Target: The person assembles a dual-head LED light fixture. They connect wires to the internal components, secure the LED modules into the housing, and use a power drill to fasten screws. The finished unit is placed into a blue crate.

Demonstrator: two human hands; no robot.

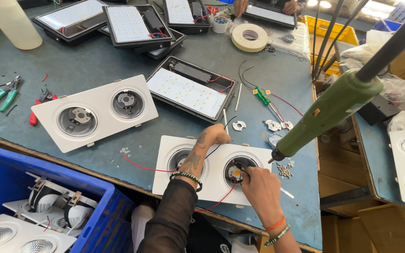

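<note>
A white twin-hole light housing (165, 173) lies at the table's near edge. My left hand (214, 136) rests on its far edge, fingers curled near a black wire. My right hand (258, 185) is over the right hole and pinches a small round part (235, 173) with red and black wires attached. A red wire (139, 166) trails to the left across the table. A green powered screwdriver (329, 110) hangs just right of my right hand, tip down by a pile of small screws (284, 169).
A second white twin housing (94, 112) lies to the left, a black LED panel (191, 91) behind. More panels, a tape roll (249, 37), green pliers (3, 96) and red cutters sit further off. A blue crate (5, 173) holds lamps at lower left. Another person's hands (240, 5) work at the far end.
</note>
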